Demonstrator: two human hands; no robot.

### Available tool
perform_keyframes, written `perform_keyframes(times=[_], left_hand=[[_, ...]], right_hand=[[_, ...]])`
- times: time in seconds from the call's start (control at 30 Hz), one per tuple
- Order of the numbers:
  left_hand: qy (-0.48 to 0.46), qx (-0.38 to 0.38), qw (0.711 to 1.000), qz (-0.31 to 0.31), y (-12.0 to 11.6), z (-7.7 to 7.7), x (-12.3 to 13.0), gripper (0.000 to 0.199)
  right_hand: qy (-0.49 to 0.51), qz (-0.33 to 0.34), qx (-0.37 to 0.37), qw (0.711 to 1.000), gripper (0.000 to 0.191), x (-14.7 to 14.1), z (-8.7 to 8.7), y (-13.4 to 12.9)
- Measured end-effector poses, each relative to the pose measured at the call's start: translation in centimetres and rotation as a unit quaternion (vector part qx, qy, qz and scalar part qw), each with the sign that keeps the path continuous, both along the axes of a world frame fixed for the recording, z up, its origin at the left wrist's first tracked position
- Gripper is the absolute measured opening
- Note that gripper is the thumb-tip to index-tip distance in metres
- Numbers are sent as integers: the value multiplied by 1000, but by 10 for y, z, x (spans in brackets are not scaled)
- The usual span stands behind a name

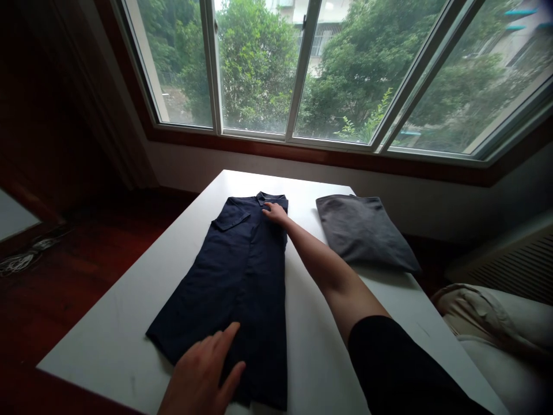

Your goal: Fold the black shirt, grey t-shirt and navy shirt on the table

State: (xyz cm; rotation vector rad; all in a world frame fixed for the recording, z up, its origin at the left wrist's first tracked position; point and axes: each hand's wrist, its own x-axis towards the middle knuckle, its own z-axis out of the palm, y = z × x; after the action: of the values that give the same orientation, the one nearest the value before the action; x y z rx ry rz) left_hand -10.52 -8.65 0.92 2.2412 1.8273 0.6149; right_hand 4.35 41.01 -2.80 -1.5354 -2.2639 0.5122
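Observation:
A dark navy collared shirt (242,271) with a short sleeve lies flat and lengthwise on the white table (125,305). Its collar points toward the window and its hem toward me. At the far end, my right hand (275,212) rests on the cloth just below the collar, fingers stretched out and holding nothing. My left hand (203,369) is over the lower part near the hem, with thumb and forefinger spread apart. Whether it touches the fabric there I cannot tell.
A folded grey cloth item (363,230) lies at the table's right side. Beyond the table is a wide window (294,138). Cables (26,256) lie on the reddish floor (112,242) to the left. Beige fabric (488,317) is heaped at the right.

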Motion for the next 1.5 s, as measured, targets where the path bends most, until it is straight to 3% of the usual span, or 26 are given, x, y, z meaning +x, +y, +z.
perform_keyframes(times=[0.1, 0.2, 0.33, 0.4, 0.53, 0.63, 0.77, 0.83, 0.87, 0.97, 1.03, 1.1, 1.2, 1.37, 1.5], left_hand=[[33, 85, 993, -75, 7, 1, 16, 54], [48, 102, 975, -191, 16, -15, 42, 59], [85, 98, 974, -187, 22, -40, 63, 18], [80, 100, 972, -196, 22, -45, 64, 13], [45, 59, 969, -237, 20, -40, 59, 14], [25, -48, 969, -242, 21, -31, 57, 18], [-143, -187, 927, -292, 23, -5, 43, 19], [-232, -170, 927, -242, 26, 7, 28, 19], [-238, -137, 943, -186, 27, 11, 17, 19], [-107, 3, 993, 40, 32, 6, -22, 27], [10, 60, 985, 161, 30, -6, -50, 38], [85, 61, 967, 231, 25, -19, -74, 48], [85, -2, 962, 259, 15, -26, -95, 54], [-102, -108, 966, 212, 8, -10, -96, 49], [-129, -49, 983, 120, -2, -1, -79, 39]], right_hand=[[-93, -16, 35, 995, 56, -9, -18, -22], [-128, -11, 65, 990, 58, -10, -32, -36], [-123, -2, 73, 990, 60, -2, -40, -40], [-122, 6, 71, 990, 61, 0, -41, -38], [-124, 8, 77, 989, 61, 0, -41, -36], [-129, 8, 76, 989, 62, 0, -42, -39], [-125, 12, 86, 988, 59, 7, -43, -47], [-121, 10, 90, 988, 57, 12, -44, -51], [-120, 9, 91, 989, 56, 14, -44, -52], [-112, 5, 90, 990, 55, 17, -43, -52], [-111, 3, 86, 990, 54, 16, -39, -51], [-109, -4, 85, 990, 51, 9, -33, -50], [-85, 2, 109, 990, 46, -15, -19, -52], [-49, 111, 129, 984, 39, -92, 3, -63], [-57, 144, 88, 984, 44, -155, 13, -66]])
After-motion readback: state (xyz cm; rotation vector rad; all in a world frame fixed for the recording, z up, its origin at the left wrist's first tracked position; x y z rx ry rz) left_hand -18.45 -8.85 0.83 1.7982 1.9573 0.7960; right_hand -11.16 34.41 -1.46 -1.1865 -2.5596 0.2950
